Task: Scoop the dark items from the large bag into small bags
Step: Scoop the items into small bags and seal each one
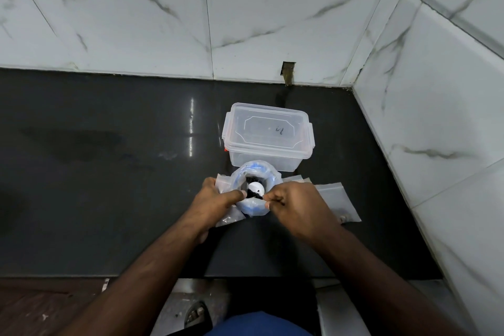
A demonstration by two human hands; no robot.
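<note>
The large bag [255, 191], its top rolled down into a ring, stands on the dark counter [109, 199] directly between both hands. The right hand [293, 206] pinches what appears to be the handle of a white scoop [255, 188], whose bowl lies just left of that grip over the dark items [252, 180]. The left hand [218, 198] clutches a small bag [224, 185] against the ring's left side, so it is nearer the filling point. Spare small bags [331, 194] lie right of the grip; a lidded clear box [268, 135] stands beyond.

Single head view, looking down from above

The camera sits on the person's head, facing forward and steeply down at a dark counter [109, 172] against a tiled wall [272, 22]; both forearms reach in from the bottom edge, close to the lens.
</note>
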